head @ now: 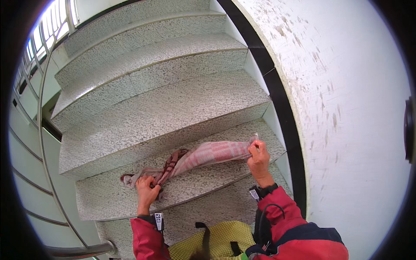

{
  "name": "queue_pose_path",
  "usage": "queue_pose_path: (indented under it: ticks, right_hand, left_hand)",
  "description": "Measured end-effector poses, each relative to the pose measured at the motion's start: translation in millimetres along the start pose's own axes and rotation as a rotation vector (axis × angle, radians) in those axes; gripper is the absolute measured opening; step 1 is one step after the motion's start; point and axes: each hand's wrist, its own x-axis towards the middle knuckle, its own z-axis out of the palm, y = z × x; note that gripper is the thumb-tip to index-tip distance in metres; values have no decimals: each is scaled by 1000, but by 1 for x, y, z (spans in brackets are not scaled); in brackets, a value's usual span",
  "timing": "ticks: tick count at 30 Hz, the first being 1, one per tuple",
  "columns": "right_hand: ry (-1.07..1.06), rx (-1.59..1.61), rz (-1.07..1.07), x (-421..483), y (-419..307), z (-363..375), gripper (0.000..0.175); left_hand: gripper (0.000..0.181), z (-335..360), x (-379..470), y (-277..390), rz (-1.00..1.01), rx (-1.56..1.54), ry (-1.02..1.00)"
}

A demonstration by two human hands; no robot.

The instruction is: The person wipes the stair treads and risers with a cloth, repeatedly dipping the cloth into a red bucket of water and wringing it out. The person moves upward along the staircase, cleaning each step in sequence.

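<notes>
A pink and grey checked cloth point(214, 152) stretches between my two hands, above or on a speckled stone stair tread point(113, 198). Its left part is twisted, with a darker brownish-red section near the middle. My left hand point(148, 191) grips the bunched left end, and a short tail of cloth pokes out beyond the fingers. At the other end my right hand point(259, 159) pinches a corner near the wall side of the step. Whether the cloth's underside touches the tread is hard to tell.
More speckled steps point(169, 94) rise ahead. A metal railing point(42, 107) runs along the left, with a thick rail end point(84, 250) low down. Black skirting point(286, 113) and a scuffed white wall point(344, 130) border the right. A yellow checked apron point(211, 240) shows below.
</notes>
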Motion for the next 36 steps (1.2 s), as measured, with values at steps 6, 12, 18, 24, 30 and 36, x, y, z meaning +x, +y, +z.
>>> queue_pose_path:
  ticks: [6,12,18,24,30,36]
  right_hand:
    - [-391,-87,100,-46,56,-64,16]
    - [-584,-1,401,-19,8,12,35]
    - [-413,-107,-9,-65,-72,90,61]
    - [-478,-243,-27,-12,44,88,65]
    - [-366,-355,94,39,114,117,54]
    - [-452,-311,193,60,143,105,44]
  left_hand:
    - [35,8,-4,15,-98,-55,-96]
    - [30,49,0,17,100,175,248]
    - [30,49,3,19,48,185,241]
    - [35,55,0,59,209,187,1]
    - [63,71,3,101,340,256,-280]
    - [66,76,8,112,396,239,-317]
